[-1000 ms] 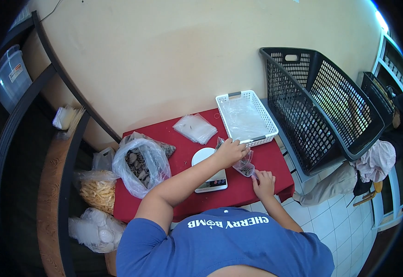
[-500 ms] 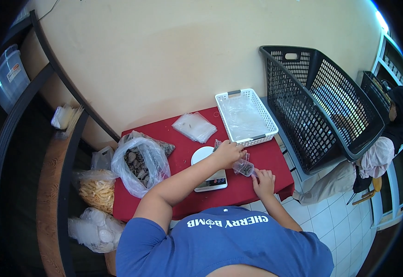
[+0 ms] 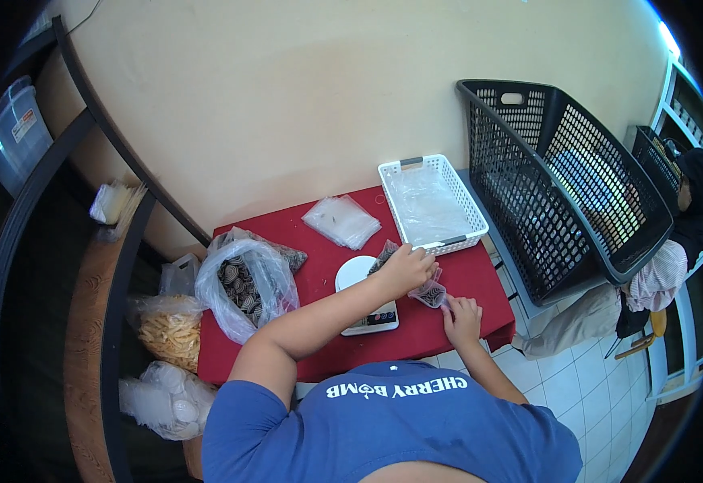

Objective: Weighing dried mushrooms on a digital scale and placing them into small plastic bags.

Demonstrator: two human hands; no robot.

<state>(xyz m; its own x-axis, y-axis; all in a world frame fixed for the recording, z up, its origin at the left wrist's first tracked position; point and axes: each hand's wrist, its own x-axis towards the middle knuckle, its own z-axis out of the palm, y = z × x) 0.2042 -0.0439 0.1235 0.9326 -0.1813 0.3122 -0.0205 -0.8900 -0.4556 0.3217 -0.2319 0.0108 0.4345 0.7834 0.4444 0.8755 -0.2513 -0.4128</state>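
Observation:
My left hand (image 3: pixel 409 270), reaching across from the left, is closed on a clear plastic bag (image 3: pixel 384 255) of dark striped spiral pieces; its grip is partly hidden behind the hand. Close to its fingers, a small clear plastic container (image 3: pixel 430 295) holds more such pieces. My right hand (image 3: pixel 463 318) has its fingers closed on the near right edge of this container. Left of the hands, a white kitchen scale (image 3: pixel 368 318) lies partly under my left forearm. Farther left stands a large open plastic bag (image 3: pixel 261 315) full of the same spirals.
Flat clear bags (image 3: pixel 341 221) lie on the red tablecloth (image 3: pixel 319 278). A white basket (image 3: pixel 480 229) holding clear plastic sits at the back right. A big black crate (image 3: pixel 521 185) stands beyond the table's right side. A bag of yellowish snacks (image 3: pixel 170 334) sits left.
My left hand has shifted slightly right, and more of the dark-filled bag shows behind it. The container has tilted a little; my right hand stays at its edge.

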